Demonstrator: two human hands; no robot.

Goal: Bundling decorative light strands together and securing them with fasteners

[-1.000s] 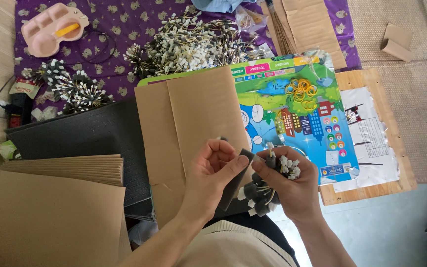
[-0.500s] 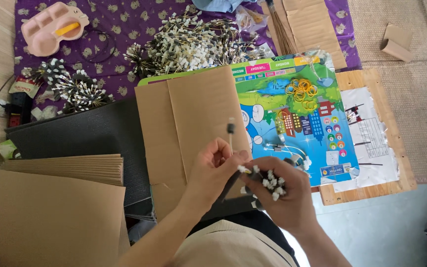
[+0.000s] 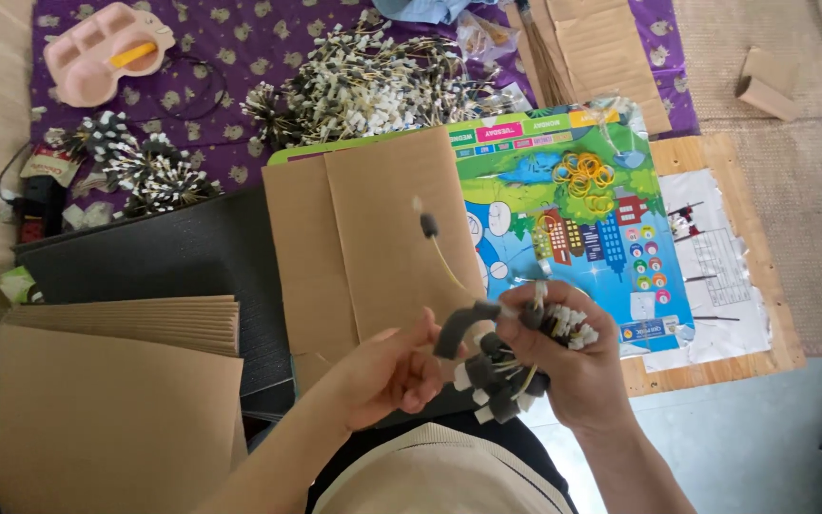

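Head view: both hands working grey foam-tipped sticks above a brown cardboard sheet [image 3: 373, 238].
Right hand [image 3: 573, 366] clenched around a bundle of grey foam-tipped sticks [image 3: 511, 366]; left hand [image 3: 387, 371] pinches one grey foam piece [image 3: 459, 328] beside the bundle.

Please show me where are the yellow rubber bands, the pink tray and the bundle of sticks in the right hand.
yellow rubber bands [image 3: 584, 177], head view, middle of the heap.
pink tray [image 3: 107, 52], head view, its centre.
bundle of sticks [image 3: 516, 366], head view, dark foam tips.
right hand [image 3: 577, 366], head view, its back.
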